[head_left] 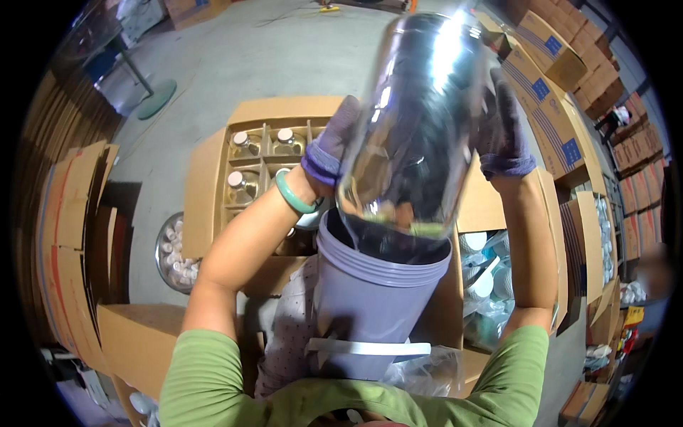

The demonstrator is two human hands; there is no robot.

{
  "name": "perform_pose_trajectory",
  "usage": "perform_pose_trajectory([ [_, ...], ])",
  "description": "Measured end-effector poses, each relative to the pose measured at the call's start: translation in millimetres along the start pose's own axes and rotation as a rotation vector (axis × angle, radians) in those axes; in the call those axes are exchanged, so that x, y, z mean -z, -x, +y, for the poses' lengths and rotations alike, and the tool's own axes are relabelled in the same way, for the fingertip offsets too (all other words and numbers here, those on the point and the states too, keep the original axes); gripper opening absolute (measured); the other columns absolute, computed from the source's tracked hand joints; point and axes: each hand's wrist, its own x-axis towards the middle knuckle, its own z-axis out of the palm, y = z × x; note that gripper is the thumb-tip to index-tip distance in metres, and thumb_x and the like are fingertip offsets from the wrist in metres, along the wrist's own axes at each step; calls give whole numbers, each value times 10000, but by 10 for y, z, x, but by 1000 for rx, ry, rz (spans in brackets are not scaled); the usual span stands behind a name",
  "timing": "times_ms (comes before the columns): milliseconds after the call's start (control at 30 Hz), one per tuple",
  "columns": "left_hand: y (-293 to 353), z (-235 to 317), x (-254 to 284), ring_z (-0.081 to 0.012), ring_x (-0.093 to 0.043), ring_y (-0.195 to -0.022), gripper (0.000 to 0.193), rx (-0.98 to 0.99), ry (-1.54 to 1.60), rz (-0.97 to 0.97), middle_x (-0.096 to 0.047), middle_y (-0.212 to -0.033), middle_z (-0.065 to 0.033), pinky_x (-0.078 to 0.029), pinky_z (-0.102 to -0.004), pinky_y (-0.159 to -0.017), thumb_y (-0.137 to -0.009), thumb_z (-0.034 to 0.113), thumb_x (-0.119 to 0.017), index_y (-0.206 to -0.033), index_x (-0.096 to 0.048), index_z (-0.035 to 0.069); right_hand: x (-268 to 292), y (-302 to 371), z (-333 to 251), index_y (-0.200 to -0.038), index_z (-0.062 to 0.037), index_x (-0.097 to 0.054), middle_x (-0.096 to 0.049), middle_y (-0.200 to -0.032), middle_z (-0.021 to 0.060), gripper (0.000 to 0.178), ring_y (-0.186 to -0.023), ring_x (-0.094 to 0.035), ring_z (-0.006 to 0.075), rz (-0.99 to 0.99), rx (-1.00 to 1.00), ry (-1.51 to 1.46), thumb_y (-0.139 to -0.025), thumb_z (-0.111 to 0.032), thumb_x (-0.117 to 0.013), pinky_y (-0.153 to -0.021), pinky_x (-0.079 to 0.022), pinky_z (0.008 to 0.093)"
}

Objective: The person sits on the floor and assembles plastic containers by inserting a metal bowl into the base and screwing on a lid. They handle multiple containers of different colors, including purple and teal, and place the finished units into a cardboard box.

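Observation:
Between my gloved hands is a large shiny silvery cylinder (420,121), apparently a metal canister, tilted with its far end raised. My left hand (333,146) presses against its left side, and my right hand (504,128) is on the right side. Both gloves are greyish purple with blue-violet cuffs; parts of the fingers are hidden behind the cylinder. Its lower end is over the mouth of a lavender plastic bucket (377,299) with a white handle (370,347). Whether that end touches the bucket's rim cannot be made out.
Left of the bucket, a divided carton (206,178) holds several white-capped clear bottles (244,142). A metal bowl of white caps (178,256) sits beside it. At right, an opened carton (551,249) contains plastic-wrapped white items. Stacked cartons line the right; flattened cardboard (71,213) stands left.

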Motion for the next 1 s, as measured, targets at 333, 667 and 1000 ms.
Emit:
perform_pose_trajectory([
  [333, 795, 25, 322, -239, -565, -1175, 629, 256, -945, 198, -611, -1228, -168, -406, -333, -1048, -978, 509, -393, -1323, -548, 7, -14, 951, 204, -1511, -33, -262, -394, -1483, 173, 829, -1380, -386, 280, -324, -306, 153, -754, -104, -595, -1150, -303, 404],
  [667, 867, -365, 1650, -383, -559, -1153, 655, 506, -2200, 88, -567, -1264, -203, -447, -437, -1018, -683, 305, -740, -1295, -579, 135, -196, 728, 239, -1425, -12, -447, -525, -1403, 136, 504, -1319, -468, 222, -578, -341, 284, -1001, -264, -340, -1119, -309, 343],
  [1000, 408, 690, 119, -165, -586, -1143, 635, -39, -926, 98, -607, -1266, -87, -480, -311, -998, -833, 123, -752, -1398, -475, 35, -406, -277, 656, -1411, 1, -434, -376, -1474, 292, 554, -1368, -377, 424, -611, 630, 808, -901, -197, -518, -1136, -299, 432],
])
